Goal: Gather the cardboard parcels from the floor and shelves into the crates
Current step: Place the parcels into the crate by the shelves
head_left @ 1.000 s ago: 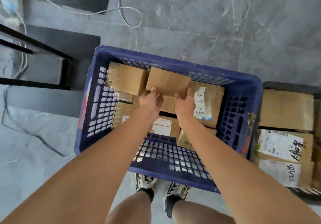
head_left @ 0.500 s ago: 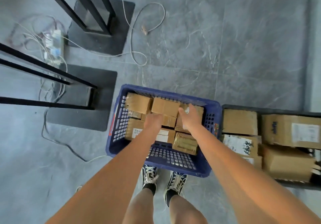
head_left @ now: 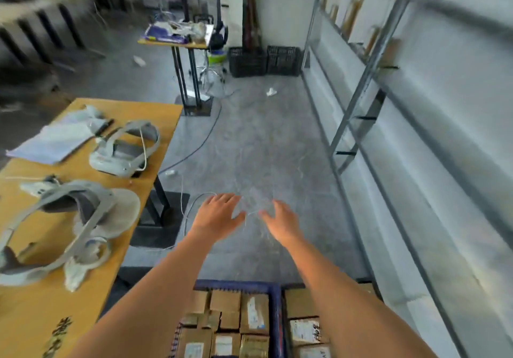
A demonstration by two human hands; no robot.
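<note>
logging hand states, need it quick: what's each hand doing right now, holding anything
Left hand: open, fingers spread, holding nothing, out over the grey floor.
Right hand: open, fingers loosely spread, holding nothing.

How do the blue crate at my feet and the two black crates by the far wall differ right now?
The blue crate is packed with cardboard parcels; the black crates show no parcels from here. The blue crate lies near, under both empty hands, left hand and right hand; the black crates stand far off beside the metal shelving. Both have perforated walls.
</note>
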